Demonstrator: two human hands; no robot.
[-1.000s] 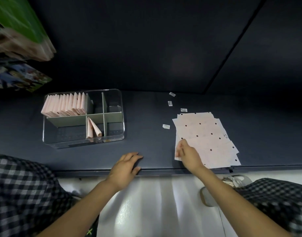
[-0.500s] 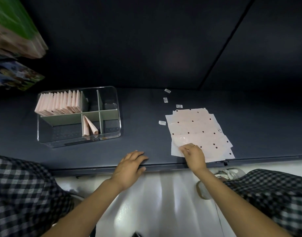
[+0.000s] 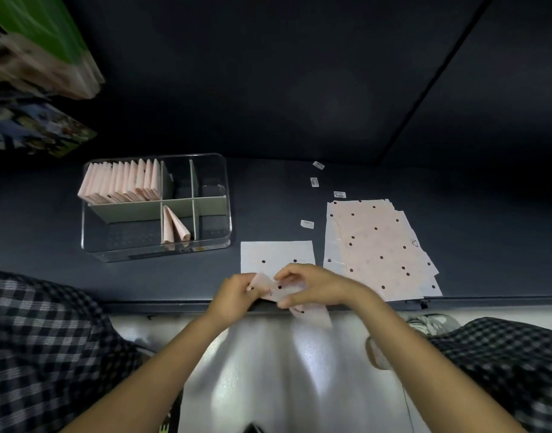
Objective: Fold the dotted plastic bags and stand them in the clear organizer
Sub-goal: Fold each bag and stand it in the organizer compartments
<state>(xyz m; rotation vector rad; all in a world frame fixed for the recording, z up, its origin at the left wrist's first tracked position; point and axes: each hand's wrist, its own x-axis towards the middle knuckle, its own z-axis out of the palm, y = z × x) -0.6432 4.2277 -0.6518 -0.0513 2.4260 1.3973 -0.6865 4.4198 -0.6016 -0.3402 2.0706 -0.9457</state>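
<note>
One pale pink dotted plastic bag (image 3: pixel 276 254) lies flat at the near edge of the dark table, its near end lifted and crumpled. My left hand (image 3: pixel 234 295) and my right hand (image 3: pixel 312 284) both pinch that lifted near end; a corner hangs over the table edge. A stack of flat dotted bags (image 3: pixel 377 245) lies to the right. The clear organizer (image 3: pixel 224 195) stands to the left, with a row of folded bags (image 3: pixel 121 182) in its back left compartment and two folded bags (image 3: pixel 174 226) in a front middle one.
Several small white stickers (image 3: pixel 313 182) lie on the table behind the bags. Books or boxes (image 3: pixel 40 51) sit at the far left. Checked trouser legs (image 3: pixel 43 354) flank the white floor below the table edge. A shoe (image 3: pixel 431 321) shows at the right.
My right hand pulled one bag off the stack to the left, in front of me. My left hand left the table edge and took hold of the bag's near end.
</note>
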